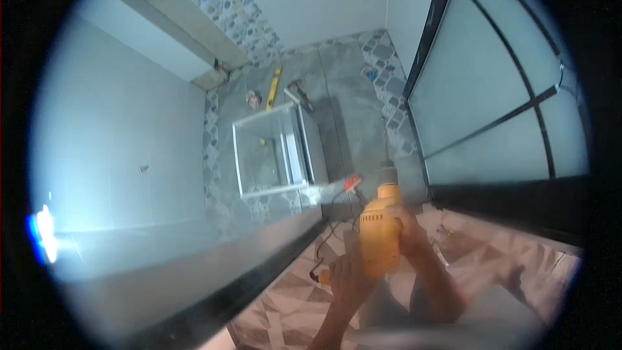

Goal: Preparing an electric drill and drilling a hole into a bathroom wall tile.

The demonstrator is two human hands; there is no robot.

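A yellow corded drill (380, 236) is held out in front of me, its dark chuck and long thin bit (387, 139) pointing away over the tiled floor. My left hand (352, 277) is closed round the rear handle, whose yellow end shows beside a black cable (319, 256). Against the right side of the drill body, my right hand (413, 236) is wrapped near the front; its fingers are partly hidden. Nothing touches the bit's tip as far as I can see.
A white-framed glass cabinet (272, 149) stands on the grey floor. Beyond it lie a yellow spirit level (275, 84), a hammer (300, 94) and a small roll-like item (253, 98). A red-ended object (352, 183) is near the doorway. Black-framed glass panels (486, 97) stand right.
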